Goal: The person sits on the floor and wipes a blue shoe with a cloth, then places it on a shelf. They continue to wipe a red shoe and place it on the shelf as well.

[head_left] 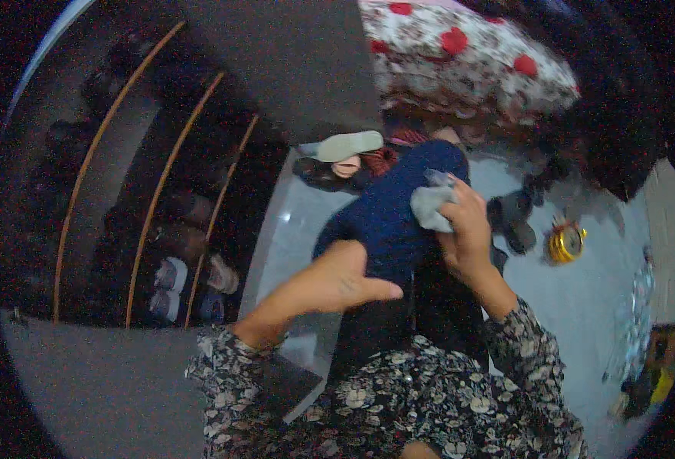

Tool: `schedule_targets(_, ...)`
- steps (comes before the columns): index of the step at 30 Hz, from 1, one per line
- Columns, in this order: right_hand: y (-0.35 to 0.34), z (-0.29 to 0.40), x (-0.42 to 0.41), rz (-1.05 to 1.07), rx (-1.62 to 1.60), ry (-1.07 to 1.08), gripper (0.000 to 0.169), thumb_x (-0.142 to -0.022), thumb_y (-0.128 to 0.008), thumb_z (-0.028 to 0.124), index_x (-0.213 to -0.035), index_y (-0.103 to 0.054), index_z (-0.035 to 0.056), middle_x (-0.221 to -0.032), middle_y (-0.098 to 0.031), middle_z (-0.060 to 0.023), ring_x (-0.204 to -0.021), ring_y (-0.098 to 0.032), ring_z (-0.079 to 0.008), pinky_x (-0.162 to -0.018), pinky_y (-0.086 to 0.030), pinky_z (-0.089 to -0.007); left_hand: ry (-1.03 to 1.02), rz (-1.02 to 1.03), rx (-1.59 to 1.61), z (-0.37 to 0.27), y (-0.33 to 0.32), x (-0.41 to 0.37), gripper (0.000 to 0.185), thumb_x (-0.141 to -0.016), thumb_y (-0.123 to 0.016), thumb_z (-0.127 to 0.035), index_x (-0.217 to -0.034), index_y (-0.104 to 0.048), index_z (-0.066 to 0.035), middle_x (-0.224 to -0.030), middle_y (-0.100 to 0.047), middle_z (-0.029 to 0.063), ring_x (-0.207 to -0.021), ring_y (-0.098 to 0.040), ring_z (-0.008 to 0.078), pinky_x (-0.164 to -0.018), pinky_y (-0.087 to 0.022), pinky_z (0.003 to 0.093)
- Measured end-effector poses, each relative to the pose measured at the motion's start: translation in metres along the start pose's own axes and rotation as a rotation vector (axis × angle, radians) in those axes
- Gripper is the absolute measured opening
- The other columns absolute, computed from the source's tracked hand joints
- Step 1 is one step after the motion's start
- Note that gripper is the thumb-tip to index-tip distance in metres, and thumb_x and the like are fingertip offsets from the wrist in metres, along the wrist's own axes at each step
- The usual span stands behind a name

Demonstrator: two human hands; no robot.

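My right hand (468, 232) grips a crumpled pale grey cloth (430, 207) between thumb and fingers. It lies over a long dark blue fabric item (392, 212), whose exact kind I cannot make out. At the near end of that item is my left hand (352, 275), its thumb stretched out to the right. The other left fingers are hidden at the blue fabric, so their hold is not visible. Black trousers (406, 310) show below both hands. Several shoes lie piled beyond the blue item, with a pale sole (349, 146) on top.
A dark rack with orange-edged shelves (168, 140) holds shoes at left. On the pale floor (544, 310) at right are a gold-coloured round object (567, 242) and dark footwear (512, 221). A floral cloth with red dots (458, 63) hangs at the top.
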State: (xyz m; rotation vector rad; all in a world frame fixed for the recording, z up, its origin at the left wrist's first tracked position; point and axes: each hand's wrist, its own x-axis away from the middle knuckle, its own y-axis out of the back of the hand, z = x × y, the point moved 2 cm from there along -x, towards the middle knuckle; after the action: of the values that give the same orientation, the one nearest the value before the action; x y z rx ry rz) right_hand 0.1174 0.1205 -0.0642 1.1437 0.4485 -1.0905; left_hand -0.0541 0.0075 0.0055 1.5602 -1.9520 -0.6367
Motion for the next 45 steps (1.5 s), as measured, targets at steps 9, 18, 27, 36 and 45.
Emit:
schedule_targets(9,-0.008,0.005,0.012,0.017,-0.306,-0.310,0.026,-0.077,-0.056,0.000,-0.103,-0.053,0.0042,-0.113,-0.057,-0.0163,-0.107,-0.054,-0.0372,-0.089,-0.042,-0.0392,0.287,-0.126,0.742,0.027,0.030,0.024,0.035,-0.077,-0.066,-0.016,-0.107,-0.059,0.000,-0.095,-0.066,0.0133,-0.081,-0.062,0.0215,-0.077,-0.049,0.0345)
schedule_targets(18,-0.028,0.011,0.034,0.203,-0.579,-0.579,0.016,-0.086,-0.051,0.008,-0.101,-0.052,0.0030,-0.086,-0.057,-0.0084,-0.074,-0.056,-0.0160,-0.068,-0.045,-0.0293,0.303,-0.799,0.848,0.073,0.152,0.069,0.037,-0.074,-0.066,-0.012,-0.106,-0.059,0.005,-0.097,-0.065,0.0148,-0.083,-0.065,0.0281,-0.080,-0.052,0.0425)
schedule_targets(27,-0.054,0.010,0.036,0.369,-0.535,-0.638,0.018,-0.085,-0.053,0.007,-0.101,-0.052,0.0002,-0.092,-0.058,-0.0135,-0.084,-0.058,-0.0228,-0.074,-0.045,-0.0321,0.427,-1.240,0.791,0.172,0.328,0.086,0.037,-0.079,-0.062,-0.015,-0.109,-0.056,0.007,-0.109,-0.059,0.0206,-0.097,-0.059,0.0321,-0.090,-0.047,0.0414)
schedule_targets(36,-0.068,0.009,0.036,0.586,-0.437,-0.609,0.026,-0.080,-0.055,0.006,-0.105,-0.051,-0.0001,-0.102,-0.056,-0.0211,-0.095,-0.057,-0.0384,-0.083,-0.045,-0.0396,0.473,-1.404,0.608,0.260,0.443,0.049,0.034,-0.081,-0.060,-0.013,-0.108,-0.052,0.007,-0.108,-0.057,0.0168,-0.099,-0.057,0.0287,-0.089,-0.048,0.0373)
schedule_targets(45,-0.069,0.006,0.014,0.575,-0.421,-0.662,0.019,-0.082,-0.055,0.009,-0.099,-0.053,0.0008,-0.098,-0.058,-0.0198,-0.093,-0.058,-0.0361,-0.081,-0.045,-0.0405,0.797,-1.325,0.093,0.298,0.496,0.015,0.067,-0.083,-0.059,-0.044,-0.133,-0.041,-0.004,-0.132,-0.046,0.0189,-0.112,-0.052,0.0318,-0.094,-0.040,0.0420)
